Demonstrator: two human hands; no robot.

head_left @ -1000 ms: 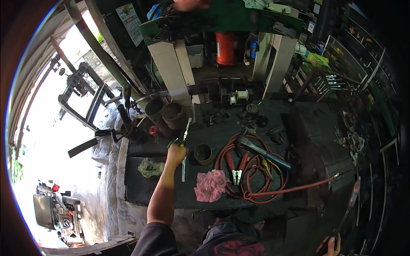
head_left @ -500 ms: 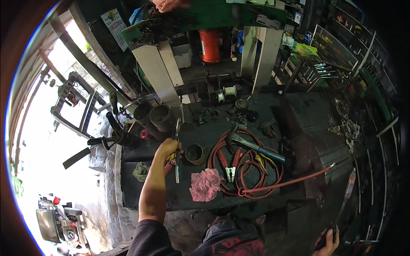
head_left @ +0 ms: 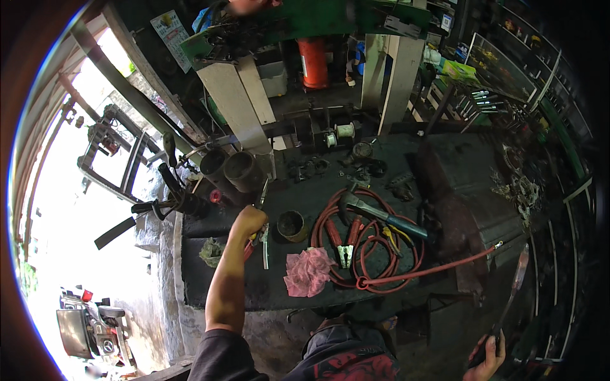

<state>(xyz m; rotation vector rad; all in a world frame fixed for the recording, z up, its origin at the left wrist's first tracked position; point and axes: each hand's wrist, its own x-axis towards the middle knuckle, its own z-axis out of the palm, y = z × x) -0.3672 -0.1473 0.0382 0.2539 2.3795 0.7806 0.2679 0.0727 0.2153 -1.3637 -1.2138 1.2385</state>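
My left hand [head_left: 249, 222] is closed over the left part of the dark workbench. A slim pointed metal piece [head_left: 264, 192] sticks out above the fist, and bits of yellow and red show below it; the fingers hide most of what they grip. Beside the hand lies a flat metal strip [head_left: 265, 247]. To its right stands a small round tin [head_left: 291, 226], and a crumpled pink cloth [head_left: 307, 272] lies nearer. At the lower right, my right hand [head_left: 487, 359] is wrapped round the dark handle of a long thin-shafted tool [head_left: 520, 273] with a reddish, wider far end, pointing up and away.
Coiled red jumper cable [head_left: 420, 254] with clamps [head_left: 345, 244] lies mid-bench, a hammer [head_left: 387, 217] across it. Two dark cylinders [head_left: 243, 170] stand behind my left hand. Wire spools [head_left: 344, 131] sit at the back, tangled wire [head_left: 522, 193] at the right, a grey-green rag [head_left: 211, 253] at the left.
My left fist has turned slightly, and the metal piece above it now tilts and stands apart from the strip below. My right hand keeps its hold on the long tool. The view has shifted a little.
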